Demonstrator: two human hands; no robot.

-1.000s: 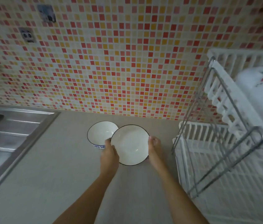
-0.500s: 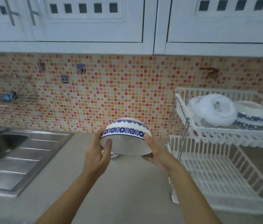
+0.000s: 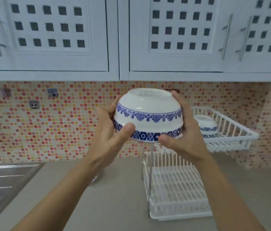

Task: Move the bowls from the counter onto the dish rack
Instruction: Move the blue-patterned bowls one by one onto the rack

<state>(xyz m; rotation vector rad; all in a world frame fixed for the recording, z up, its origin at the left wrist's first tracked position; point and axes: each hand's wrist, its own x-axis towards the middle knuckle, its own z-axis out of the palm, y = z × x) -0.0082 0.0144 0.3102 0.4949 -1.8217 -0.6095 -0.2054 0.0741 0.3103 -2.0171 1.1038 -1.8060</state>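
Down at the near edge, two bare forearms reach up and forward over a smooth, matte grey counter [image 3: 114, 197]. Off to the left sits the ribbed, brushed-steel drainboard of a sink [image 3: 1, 184], catching pale streaks of light.

Now the hands. The left hand [image 3: 108, 135] and the right hand [image 3: 184, 135] clasp a round ceramic bowl [image 3: 148, 114] between them, held upside down, up in the air, well above the counter and level with the tiled wall. It is glossy white, with a flat foot ring on top and two bands of blue floral pattern, a scalloped one higher up and a denser, darker one along the rim. Both thumbs press against the lower band at the front; the other fingers curl around the sides and back, closed firmly on the bowl.

Below and to the right of it stands the dish rack [image 3: 173, 189], white plastic slats on slim chrome posts, its lower tier a grid of thin bars. The upper tier [image 3: 231, 130] juts out to the right, a white barred basket, and inside it a second bowl [image 3: 206, 125] of the same blue-and-white kind lies inverted.

Behind everything runs a mosaic backsplash [image 3: 48, 127] of tiny red, orange and cream squares, and above that hang white cabinet doors [image 3: 48, 34] with square cut-outs and slim metal bar handles.
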